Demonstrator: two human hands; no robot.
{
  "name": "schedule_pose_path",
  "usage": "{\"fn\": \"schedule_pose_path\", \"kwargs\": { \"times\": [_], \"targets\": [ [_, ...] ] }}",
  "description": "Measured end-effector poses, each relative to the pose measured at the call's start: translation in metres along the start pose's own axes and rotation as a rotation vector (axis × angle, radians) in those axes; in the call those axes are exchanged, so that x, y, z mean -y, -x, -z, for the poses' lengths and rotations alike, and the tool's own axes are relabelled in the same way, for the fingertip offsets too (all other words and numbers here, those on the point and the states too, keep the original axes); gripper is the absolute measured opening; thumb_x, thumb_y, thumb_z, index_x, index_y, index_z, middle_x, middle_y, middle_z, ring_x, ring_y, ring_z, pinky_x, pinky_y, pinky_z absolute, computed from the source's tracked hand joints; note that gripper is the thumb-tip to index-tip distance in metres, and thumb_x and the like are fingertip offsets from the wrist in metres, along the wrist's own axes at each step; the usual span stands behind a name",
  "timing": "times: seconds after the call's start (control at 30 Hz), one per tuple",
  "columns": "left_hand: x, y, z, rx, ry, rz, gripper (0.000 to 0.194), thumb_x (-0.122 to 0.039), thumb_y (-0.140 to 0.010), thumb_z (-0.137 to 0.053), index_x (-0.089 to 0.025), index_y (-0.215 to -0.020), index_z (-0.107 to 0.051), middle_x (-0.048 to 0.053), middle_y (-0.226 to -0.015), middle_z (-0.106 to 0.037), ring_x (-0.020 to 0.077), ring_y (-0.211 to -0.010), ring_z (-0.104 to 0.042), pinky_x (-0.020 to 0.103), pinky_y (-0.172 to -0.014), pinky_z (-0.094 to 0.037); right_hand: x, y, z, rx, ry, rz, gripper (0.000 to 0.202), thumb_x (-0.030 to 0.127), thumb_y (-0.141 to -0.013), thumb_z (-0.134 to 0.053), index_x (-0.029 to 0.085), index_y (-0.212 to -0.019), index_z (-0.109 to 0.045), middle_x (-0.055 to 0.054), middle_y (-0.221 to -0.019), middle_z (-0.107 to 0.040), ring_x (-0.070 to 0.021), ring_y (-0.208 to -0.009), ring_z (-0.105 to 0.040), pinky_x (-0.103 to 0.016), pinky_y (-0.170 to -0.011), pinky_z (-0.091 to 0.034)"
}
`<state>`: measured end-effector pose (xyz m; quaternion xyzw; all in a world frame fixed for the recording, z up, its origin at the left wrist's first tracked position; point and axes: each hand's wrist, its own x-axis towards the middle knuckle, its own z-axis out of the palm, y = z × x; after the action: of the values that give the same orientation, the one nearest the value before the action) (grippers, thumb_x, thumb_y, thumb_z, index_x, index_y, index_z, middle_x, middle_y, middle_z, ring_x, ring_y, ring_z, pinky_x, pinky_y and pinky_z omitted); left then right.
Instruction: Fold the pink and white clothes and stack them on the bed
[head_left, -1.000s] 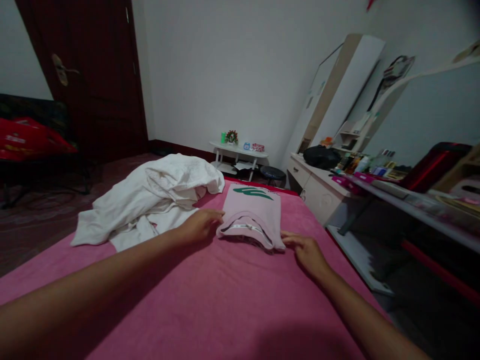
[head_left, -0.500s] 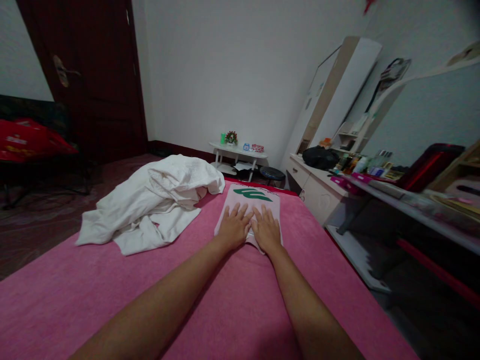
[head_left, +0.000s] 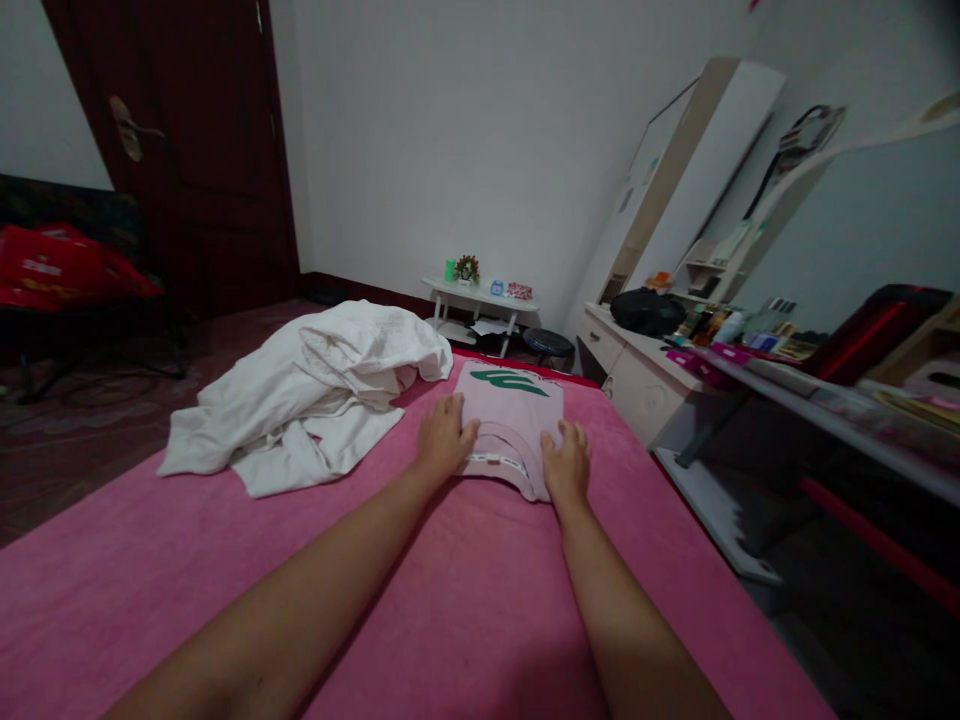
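A folded light pink shirt [head_left: 510, 408] with a green print lies flat on the pink bed cover [head_left: 465, 580], its round collar toward me. My left hand [head_left: 445, 434] rests at the shirt's left edge near the collar, thumb on the cloth and fingers apart. At the right edge, my right hand [head_left: 567, 461] touches the side of the shirt, its fingers slightly curled but spread. Neither hand grips the fabric. To the left of the shirt lies a crumpled white garment [head_left: 337, 370].
Beyond the bed stand a small white table [head_left: 480, 292] with a plant and a round stool [head_left: 548, 343]. On the right are a white cabinet [head_left: 637, 385] and a cluttered desk. A red bag [head_left: 60, 268] sits at the far left.
Both hands have moved apart, from the middle of the shirt to its left and right edges. The collar now shows between them. The view has shifted slightly.
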<state>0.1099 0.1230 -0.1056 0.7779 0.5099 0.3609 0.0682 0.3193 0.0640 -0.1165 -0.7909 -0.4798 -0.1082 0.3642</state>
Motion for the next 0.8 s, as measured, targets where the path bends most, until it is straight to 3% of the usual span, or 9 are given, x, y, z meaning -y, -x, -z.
{"fn": "schedule_pose_path", "kwargs": {
  "times": [0.1,0.2,0.4,0.5,0.57,0.67,0.8],
  "targets": [
    [0.005,-0.003,0.006,0.061,-0.023,0.199,0.066,-0.051,-0.091,-0.041,-0.011,-0.142,-0.033,0.020,-0.117,-0.063,0.0312,-0.107,-0.060,0.039,-0.088,-0.045,-0.004,-0.002,0.007,0.041,0.056,-0.121,0.051,0.044,-0.087,-0.045,0.012,-0.126,-0.052,-0.018,-0.129,-0.054,-0.0310,-0.119,-0.048,-0.042,-0.100,-0.036],
    [0.005,-0.004,0.012,0.106,-0.071,0.258,0.070,-0.057,-0.090,-0.037,-0.013,-0.144,-0.028,0.018,-0.103,-0.069,0.0335,-0.097,-0.065,0.040,-0.079,-0.047,0.001,-0.002,0.016,0.155,0.088,-0.194,0.060,0.053,-0.088,-0.039,0.012,-0.131,-0.047,-0.019,-0.124,-0.058,-0.0334,-0.114,-0.053,-0.044,-0.093,-0.040],
    [-0.003,-0.005,0.018,0.148,-0.181,0.226,0.062,-0.058,-0.089,-0.034,-0.011,-0.129,-0.046,0.019,-0.097,-0.069,0.0365,-0.094,-0.066,0.043,-0.078,-0.047,0.015,-0.004,0.025,0.314,0.167,-0.210,0.065,0.058,-0.089,-0.033,0.015,-0.138,-0.036,-0.020,-0.121,-0.061,-0.0319,-0.108,-0.060,-0.045,-0.086,-0.044],
    [-0.006,-0.006,0.019,0.229,-0.172,0.274,0.058,-0.058,-0.090,-0.032,-0.012,-0.115,-0.054,0.019,-0.100,-0.068,0.0355,-0.095,-0.065,0.043,-0.079,-0.047,0.018,-0.006,0.025,0.364,0.172,-0.219,0.070,0.058,-0.088,-0.036,0.015,-0.142,-0.030,-0.020,-0.125,-0.059,-0.0320,-0.112,-0.059,-0.045,-0.089,-0.045],
    [-0.009,-0.006,0.019,0.254,-0.126,0.321,0.057,-0.058,-0.089,-0.034,-0.012,-0.116,-0.053,0.019,-0.101,-0.068,0.0348,-0.096,-0.065,0.043,-0.080,-0.048,0.018,-0.007,0.022,0.386,0.110,-0.231,0.076,0.059,-0.085,-0.041,0.015,-0.145,-0.024,-0.020,-0.130,-0.055,-0.0317,-0.115,-0.057,-0.044,-0.092,-0.044],
    [-0.017,-0.004,0.019,0.195,0.007,0.330,0.054,-0.050,-0.090,-0.040,-0.012,-0.128,-0.043,0.018,-0.111,-0.065,0.0317,-0.104,-0.062,0.040,-0.085,-0.047,0.010,-0.008,0.014,0.374,-0.095,-0.215,0.088,0.056,-0.079,-0.054,0.015,-0.147,-0.016,-0.018,-0.136,-0.050,-0.0274,-0.118,-0.055,-0.038,-0.095,-0.044],
    [-0.036,0.007,0.017,0.029,0.099,0.136,0.053,-0.033,-0.092,-0.041,-0.009,-0.139,-0.033,0.019,-0.128,-0.053,0.0283,-0.117,-0.052,0.037,-0.094,-0.044,-0.005,-0.011,0.003,0.281,-0.294,-0.183,0.094,0.046,-0.071,-0.064,0.019,-0.147,-0.015,-0.013,-0.135,-0.053,-0.0238,-0.116,-0.057,-0.035,-0.094,-0.047]
  ]
}}
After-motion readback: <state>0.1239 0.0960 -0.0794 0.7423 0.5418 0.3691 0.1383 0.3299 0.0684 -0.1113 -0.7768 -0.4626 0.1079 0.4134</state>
